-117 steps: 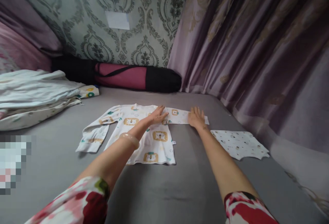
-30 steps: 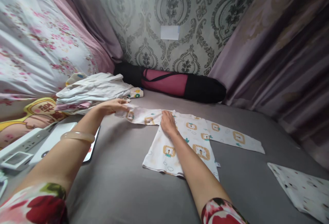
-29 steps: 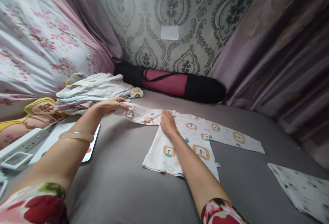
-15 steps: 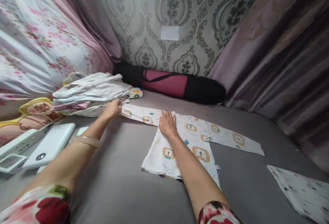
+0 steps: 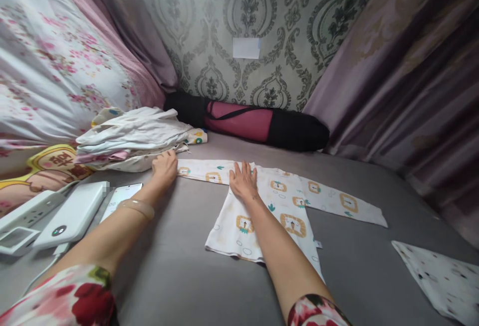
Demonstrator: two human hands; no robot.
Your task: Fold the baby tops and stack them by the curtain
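A small white long-sleeved shirt (image 5: 282, 211) with orange lion faces and green leaves lies spread on the grey sheet, its sleeves stretched out to both sides. My left hand (image 5: 164, 169), fingers closed, grips the cuff end of the left-side sleeve. A pale bangle circles that wrist. Flat on the shirt near its left shoulder rests my right hand (image 5: 244, 180), fingers spread. Just beyond my left hand is a heap of pale clothes (image 5: 134, 131).
A white power bank (image 5: 73, 214), a phone (image 5: 121, 199) and a power strip (image 5: 32, 211) lie at the left. A black and maroon bag (image 5: 243, 121) lies along the wall. Folded spotted cloth (image 5: 441, 276) is at the right.
My left hand has moved slightly down toward me with the sleeve end, and the sleeve lies straighter. More of the phone shows. My right hand has barely moved.
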